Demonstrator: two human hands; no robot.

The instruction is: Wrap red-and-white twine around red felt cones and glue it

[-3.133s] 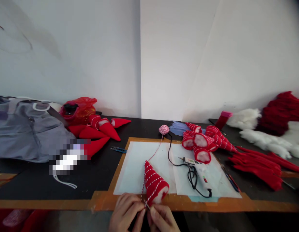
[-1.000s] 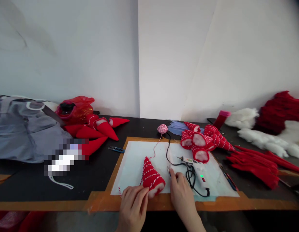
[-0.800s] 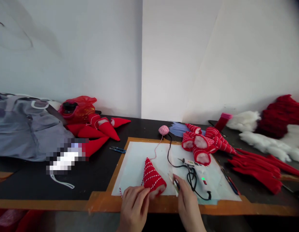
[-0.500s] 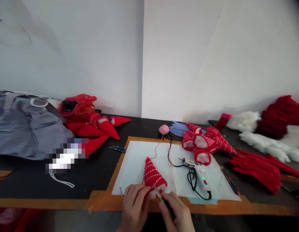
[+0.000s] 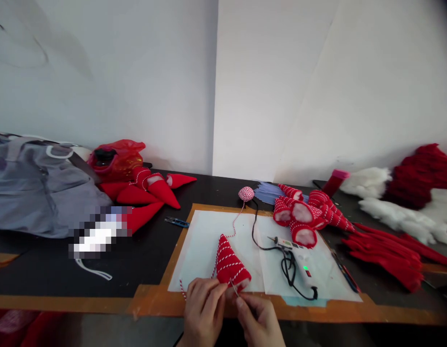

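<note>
A stuffed red fabric cone [image 5: 228, 262], wound with red-and-white twisted cord, lies on the white paper with its tip pointing away. My left hand [image 5: 204, 306] grips its lower left edge, fingers bent together. My right hand [image 5: 261, 318] pinches what look like thin metal tweezers [image 5: 235, 288], their tip touching the cord near the cone's open base. White stuffing shows at that base. From the cone, the cord [image 5: 233, 226] runs up to a cord ball [image 5: 246, 193]; a loose cord end [image 5: 182, 288] lies left of my left hand.
A white glue-gun-like tool [image 5: 299, 260] with a lit green light and black cable lies right of the cone. Behind it are several cord-wrapped cones [image 5: 303, 212]. Blue snips [image 5: 177, 222], plain red cones [image 5: 165, 193] and a grey bag [image 5: 46, 193] are left; red fabric [image 5: 386, 255] is right.
The right hand has shifted slightly left and turned, so the tweezers stand more steeply against the cone's base. The left hand keeps its hold on the cone.
</note>
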